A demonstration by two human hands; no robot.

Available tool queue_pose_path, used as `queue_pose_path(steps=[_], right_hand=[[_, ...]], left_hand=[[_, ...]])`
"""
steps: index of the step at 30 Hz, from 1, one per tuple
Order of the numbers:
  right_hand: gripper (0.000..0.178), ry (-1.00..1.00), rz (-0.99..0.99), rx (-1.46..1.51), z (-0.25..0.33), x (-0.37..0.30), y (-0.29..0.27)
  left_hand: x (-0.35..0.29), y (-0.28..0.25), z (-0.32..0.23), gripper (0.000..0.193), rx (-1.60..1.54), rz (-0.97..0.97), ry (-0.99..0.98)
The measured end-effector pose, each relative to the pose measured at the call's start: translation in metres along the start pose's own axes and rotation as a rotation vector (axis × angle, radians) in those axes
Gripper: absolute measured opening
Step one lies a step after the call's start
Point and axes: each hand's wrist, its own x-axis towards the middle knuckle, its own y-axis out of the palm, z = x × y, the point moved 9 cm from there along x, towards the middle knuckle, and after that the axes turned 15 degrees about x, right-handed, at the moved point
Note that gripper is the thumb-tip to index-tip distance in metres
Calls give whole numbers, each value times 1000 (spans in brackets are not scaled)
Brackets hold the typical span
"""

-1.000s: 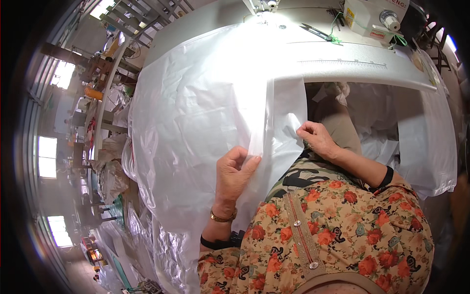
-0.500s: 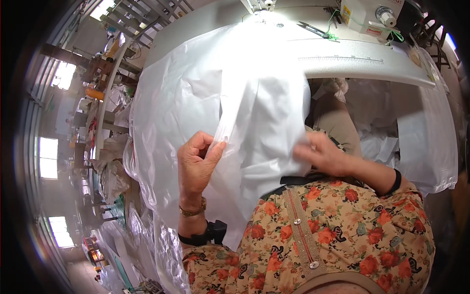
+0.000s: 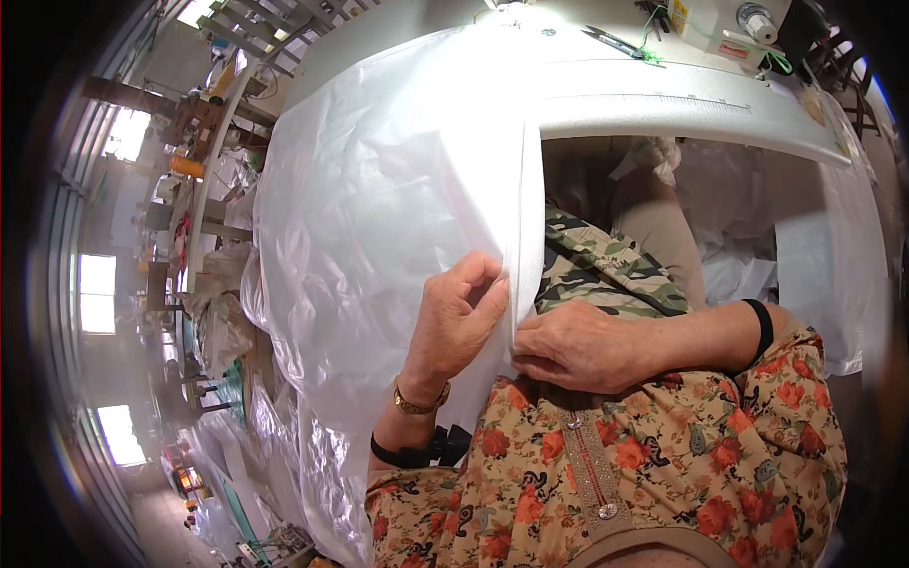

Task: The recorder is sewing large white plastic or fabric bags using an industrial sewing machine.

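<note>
A large sheet of thin, whitish, translucent material (image 3: 369, 218) hangs from the sewing machine table down over its front edge toward my lap. Along its right side runs a folded edge. My left hand (image 3: 461, 317) pinches this edge between thumb and fingertips. Just below and to the right, my right hand (image 3: 582, 347) has its fingers closed on the same edge, near my waist. Up at the top of the fold, the sewing machine's needle area (image 3: 511, 14) is washed out by a bright lamp.
Thread snips (image 3: 614, 42) with green thread lie on the white machine table (image 3: 653, 80), which has a printed scale along its front. A white control box (image 3: 729, 28) with a dial stands at the far right. More translucent sheeting (image 3: 824, 275) hangs on the right. Cluttered shelves (image 3: 204, 180) stand left.
My left hand has moved right with the pinched edge. My right hand has come down and left onto it. The sheet's right part is folded over, baring camouflage cloth on my lap.
</note>
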Motion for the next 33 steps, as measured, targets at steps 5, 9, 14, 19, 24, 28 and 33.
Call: queue_pose_path(steps=[5, 9, 14, 19, 24, 28, 33], right_hand=[[21, 40, 80, -166, 5, 7, 10], [24, -28, 148, -257, 5, 13, 17], [27, -167, -20, -248, 11, 18, -11], [20, 3, -1038, 377, -112, 5, -128], [37, 225, -616, 653, -120, 120, -89], [34, 80, -503, 535, -113, 116, -88], [32, -60, -317, 371, -121, 112, -76]], left_hand=[[-2, 1, 0, 9, -31, -13, 20], [-3, 0, 7, 10, -50, -27, 6], [-11, -13, 19, 10, -28, -63, -92], [-12, -62, -13, 8, 107, -158, -22], [1, -72, -79, 6, 426, -25, 191], [2, -53, -87, 7, 560, 99, 251], [-7, -22, -44, 5, 561, 78, 282]])
